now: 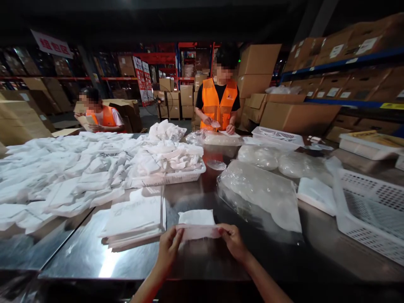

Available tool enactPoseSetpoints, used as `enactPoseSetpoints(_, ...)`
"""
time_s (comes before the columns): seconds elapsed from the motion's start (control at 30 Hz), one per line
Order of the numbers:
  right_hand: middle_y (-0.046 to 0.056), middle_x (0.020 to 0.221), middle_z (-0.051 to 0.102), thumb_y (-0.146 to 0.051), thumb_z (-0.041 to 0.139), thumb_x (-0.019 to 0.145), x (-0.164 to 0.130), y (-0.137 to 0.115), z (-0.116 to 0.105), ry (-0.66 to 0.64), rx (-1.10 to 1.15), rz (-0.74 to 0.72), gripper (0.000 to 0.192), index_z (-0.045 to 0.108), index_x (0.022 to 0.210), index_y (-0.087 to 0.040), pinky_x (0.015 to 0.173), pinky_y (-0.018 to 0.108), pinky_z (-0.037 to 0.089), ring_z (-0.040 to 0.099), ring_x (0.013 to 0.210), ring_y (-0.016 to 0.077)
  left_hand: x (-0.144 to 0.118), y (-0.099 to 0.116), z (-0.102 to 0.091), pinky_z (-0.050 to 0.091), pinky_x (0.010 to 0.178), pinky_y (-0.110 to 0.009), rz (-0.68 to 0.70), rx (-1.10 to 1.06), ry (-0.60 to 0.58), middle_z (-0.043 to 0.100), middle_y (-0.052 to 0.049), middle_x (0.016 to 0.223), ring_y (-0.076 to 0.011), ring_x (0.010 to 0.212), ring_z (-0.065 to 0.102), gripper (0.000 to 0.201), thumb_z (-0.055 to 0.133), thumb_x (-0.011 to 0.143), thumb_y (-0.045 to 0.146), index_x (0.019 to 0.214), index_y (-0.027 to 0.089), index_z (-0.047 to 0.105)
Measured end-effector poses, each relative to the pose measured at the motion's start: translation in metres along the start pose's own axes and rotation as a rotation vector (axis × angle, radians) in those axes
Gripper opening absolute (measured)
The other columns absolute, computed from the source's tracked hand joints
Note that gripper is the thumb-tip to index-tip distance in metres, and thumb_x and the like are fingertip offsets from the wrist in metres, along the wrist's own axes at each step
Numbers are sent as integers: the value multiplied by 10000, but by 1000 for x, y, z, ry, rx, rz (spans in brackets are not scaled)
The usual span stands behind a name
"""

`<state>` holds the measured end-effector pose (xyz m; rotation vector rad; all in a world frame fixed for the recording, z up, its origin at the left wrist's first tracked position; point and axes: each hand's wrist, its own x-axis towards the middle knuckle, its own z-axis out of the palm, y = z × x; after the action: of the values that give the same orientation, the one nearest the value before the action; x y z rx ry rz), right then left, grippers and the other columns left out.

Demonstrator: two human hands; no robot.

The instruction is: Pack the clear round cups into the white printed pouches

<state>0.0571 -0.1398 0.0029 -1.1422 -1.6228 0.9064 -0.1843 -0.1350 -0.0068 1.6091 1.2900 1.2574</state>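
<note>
– Nearest to me are my own bare hands, left hand (168, 246) and right hand (232, 242), held over the front part of the steel counter (75, 250).

– How are they set, and where's the thing you're handling?

– Each pinches one end of a small white pouch (198, 232) between thumb and fingers, so it stretches across the gap between them. Dark print shows along its lower edge. A white square (196, 216) shows just beyond; I can't tell whether it's part of the same piece.

– And to either side?

– Just beyond my left hand lies a stack of flat white bags (135, 216). Over on my right, a big clear plastic bag (261, 193) sprawls between my right hand and a white basket (344, 223) with perforated sides.

– What blocks the way further across?

– Ahead and to the left, a white tray (172, 179) piled with packets, touching a wide heap of white packets (63, 172). Right of the tray lies a small clear pouch (216, 164).

– Farthest off?

– A co-worker in an orange vest (220, 103) stands across the counter, with cardboard boxes (259, 63) stacked behind.
</note>
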Motion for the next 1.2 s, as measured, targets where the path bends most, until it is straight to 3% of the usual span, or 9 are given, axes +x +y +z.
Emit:
enactPoseSetpoints(0.07, 89, 642, 674, -748, 365, 851, -3, -1, 14, 202, -18, 59, 692, 690, 708, -155, 560, 298, 499, 633, 607, 223, -6, 4, 9, 504, 647, -298, -81, -21, 208, 682, -67, 723, -214, 702, 625, 618, 411, 824, 734, 754, 173, 659)
enactPoseSetpoints(0.13, 66, 544, 615, -778, 317, 845, -1, -1, 26, 358, -85, 106, 726, 641, 642, -160, 479, 260, 432, 572, 513, 189, -7, 8, 15, 474, 589, -282, -107, -15, 310, 645, -47, 665, -199, 641, 595, 616, 389, 823, 740, 750, 180, 636)
enactPoseSetpoints(0.23, 64, 509, 596, -763, 237, 878, 5, 1, 34, 479, -307, 93, 753, 610, 600, -170, 455, 247, 360, 537, 473, 167, -1, 9, 20, 401, 541, -268, -69, 102, 305, 581, -13, 595, -175, 559, 542, 530, 340, 887, 652, 731, 202, 574)
enactPoseSetpoints(0.4, 85, 496, 627, -649, 121, 966, 5, 9, 31, 564, -814, -31, 787, 604, 542, -195, 450, 287, 248, 536, 395, 152, 2, -3, 27, 280, 529, -259, -78, 346, 217, 573, -4, 609, -166, 550, 528, 318, 319, 967, 385, 784, 215, 516)
enactPoseSetpoints(0.6, 49, 471, 623, -528, 72, 1018, -3, 18, 32, 553, -1103, -94, 793, 636, 566, -200, 456, 303, 215, 563, 376, 141, -4, -10, 31, 214, 532, -270, -199, 588, 169, 538, 2, 578, -150, 530, 513, 283, 315, 990, 219, 767, 202, 487)
enactPoseSetpoints(0.93, 52, 469, 613, -528, 90, 1019, -2, 20, 32, 506, -1101, -120, 780, 622, 554, -199, 455, 289, 224, 556, 385, 133, -11, -8, 26, 143, 525, -292, -258, 770, 116, 559, 8, 574, -154, 499, 523, 242, 372, 986, 195, 804, 190, 531)
enactPoseSetpoints(1.07, 79, 521, 641, -558, 86, 1006, 0, 22, 35, 429, -1117, 3, 776, 636, 591, -201, 454, 285, 243, 609, 443, 173, -11, -3, 26, 192, 511, -278, -250, 864, 77, 623, -21, 626, -177, 554, 595, 278, 328, 1006, 239, 849, 193, 553)
enactPoseSetpoints(1.2, 101, 581, 672, -499, 327, 999, 4, 21, 35, 313, -1094, 198, 565, 669, 661, -203, 458, 277, 285, 644, 502, 214, -4, 9, 20, 296, 528, -278, -289, 887, -3, 674, -76, 699, -219, 663, 664, 316, 312, 1007, 269, 899, 176, 595)
